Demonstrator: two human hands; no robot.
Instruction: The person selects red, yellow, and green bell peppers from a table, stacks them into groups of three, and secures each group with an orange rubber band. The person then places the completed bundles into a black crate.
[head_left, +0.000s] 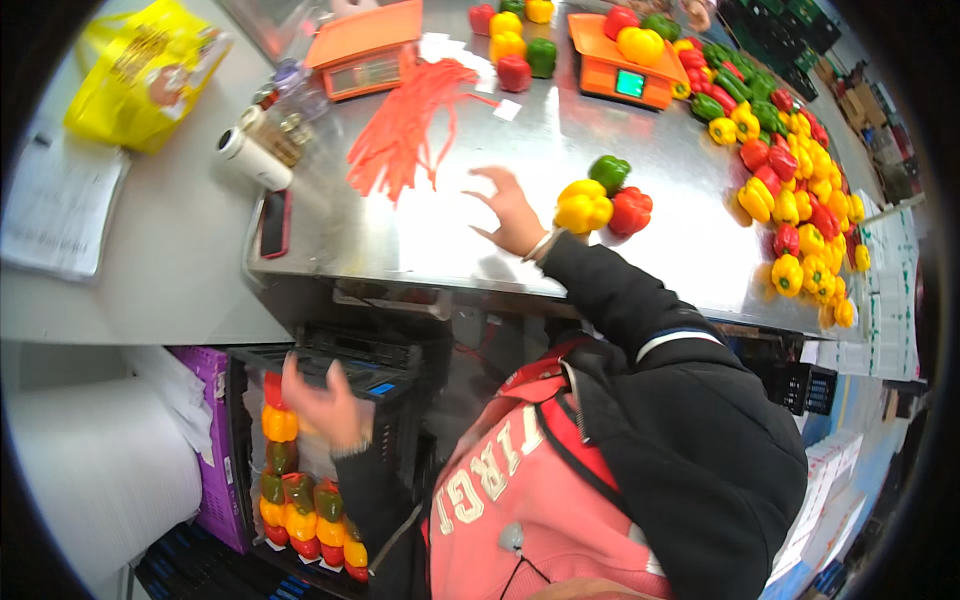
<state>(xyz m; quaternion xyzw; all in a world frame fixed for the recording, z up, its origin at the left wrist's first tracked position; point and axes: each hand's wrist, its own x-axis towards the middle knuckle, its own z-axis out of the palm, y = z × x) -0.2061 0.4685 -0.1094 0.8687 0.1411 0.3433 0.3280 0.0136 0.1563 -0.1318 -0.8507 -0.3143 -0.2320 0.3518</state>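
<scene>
My left hand, blurred, is raised over a dark crate at the lower left. Its fingers are apart, with nothing held. In that crate lie rows of packed bell peppers, each pack red, yellow and green. Above the steel table my right hand is spread and holds nothing. Just right of its wrist sit a yellow bell pepper, a green bell pepper and a red bell pepper, grouped together. Beyond its fingertips lies a bundle of red net sleeves.
Orange scales and a second, loaded orange scale stand at the back. Loose peppers pile up at right. A phone, a white bottle and a yellow bag are left. Another person's hand shows at top.
</scene>
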